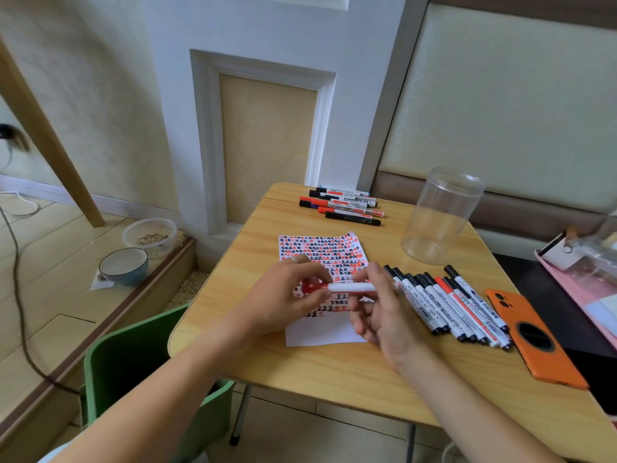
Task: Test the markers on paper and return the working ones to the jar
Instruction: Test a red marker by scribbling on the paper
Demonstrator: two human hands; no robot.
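Both hands hold one red-capped white marker (347, 287) level above the paper (325, 262), a white sheet covered in red and black test marks. My left hand (290, 295) grips the red cap end. My right hand (377, 305) pinches the white barrel. A clear plastic jar (440, 217) stands upright with nothing visible inside it at the table's far right. Several slim markers (447, 305) lie in a row just right of my right hand. Several thicker markers (342, 205) lie in a group at the far edge.
An orange phone (534, 339) lies face down near the right front of the wooden table (260, 355). A pink tray (581, 279) with packets sits beyond the right edge. A green chair (133, 355) stands at the left; two bowls (137, 255) are on the floor.
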